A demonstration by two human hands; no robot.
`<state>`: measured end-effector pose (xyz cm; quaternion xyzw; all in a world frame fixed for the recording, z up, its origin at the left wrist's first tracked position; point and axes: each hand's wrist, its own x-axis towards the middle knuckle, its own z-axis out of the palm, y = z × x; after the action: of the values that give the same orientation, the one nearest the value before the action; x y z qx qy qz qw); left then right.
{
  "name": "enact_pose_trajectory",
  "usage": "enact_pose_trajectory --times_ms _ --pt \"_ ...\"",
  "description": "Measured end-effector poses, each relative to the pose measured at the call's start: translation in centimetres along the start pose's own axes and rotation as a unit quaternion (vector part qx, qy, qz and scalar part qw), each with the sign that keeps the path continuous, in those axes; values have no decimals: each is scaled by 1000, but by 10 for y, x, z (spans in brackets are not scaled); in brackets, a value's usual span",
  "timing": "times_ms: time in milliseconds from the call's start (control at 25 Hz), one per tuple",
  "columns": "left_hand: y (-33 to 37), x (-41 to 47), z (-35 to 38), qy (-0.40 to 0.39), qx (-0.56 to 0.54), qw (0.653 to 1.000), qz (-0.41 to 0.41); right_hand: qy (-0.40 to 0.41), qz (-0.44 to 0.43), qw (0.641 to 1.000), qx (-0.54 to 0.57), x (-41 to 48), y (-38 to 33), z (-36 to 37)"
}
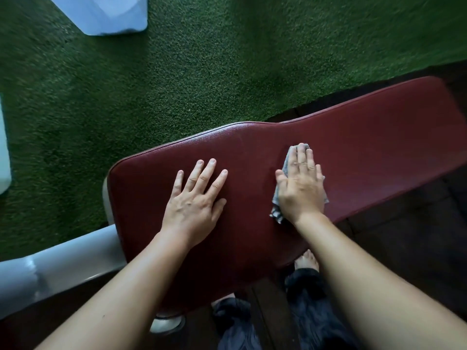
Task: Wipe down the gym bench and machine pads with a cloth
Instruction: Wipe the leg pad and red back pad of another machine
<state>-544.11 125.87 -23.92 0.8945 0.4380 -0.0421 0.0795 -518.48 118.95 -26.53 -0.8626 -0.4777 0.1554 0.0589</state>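
Wiping is proceeding mid-pad: right hand [300, 188], fingers straight, is pressing the cloth [277, 214] onto the red bench pad [379, 137]; left hand [194, 200] is resting released on it. Machine pads are likely remaining.

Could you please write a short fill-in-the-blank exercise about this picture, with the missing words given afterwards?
1. The right hand presses a grey ____ onto the bench pad.
2. The left hand lies flat on the pad and holds ____.
3. The floor beyond the bench is ____ turf.
Missing words: cloth; nothing; green.
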Motion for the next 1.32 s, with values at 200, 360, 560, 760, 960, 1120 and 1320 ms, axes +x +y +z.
enact_pose_trajectory --times_ms 200,360,560,760,960,1120,1320 --pt "-19 -6 -2 27 -2 999 -19 -51 -300 952 -38 -93 -81 29" --pt "-34 -13 -3 26 3 999 -25 -40 -295 954 -41 -29 -31 14" --pt "-39 -15 0 37 -5 998 -45 1 -35 999 -13 47 -72 1" --pt "-43 -15 2 50 -7 998 -42 -51 -346 936 -38 -19 -91 15" --pt "-43 -15 7 55 -10 998 -44 -16 -72 997 -20 62 -56 -3" --pt "-49 -15 4 76 -13 994 -73 -16 -172 985 -4 6 -129 21" --pt "-67 -29 1 76 -13 994 -76 -55 -434 896 -70 -19 -95 20"
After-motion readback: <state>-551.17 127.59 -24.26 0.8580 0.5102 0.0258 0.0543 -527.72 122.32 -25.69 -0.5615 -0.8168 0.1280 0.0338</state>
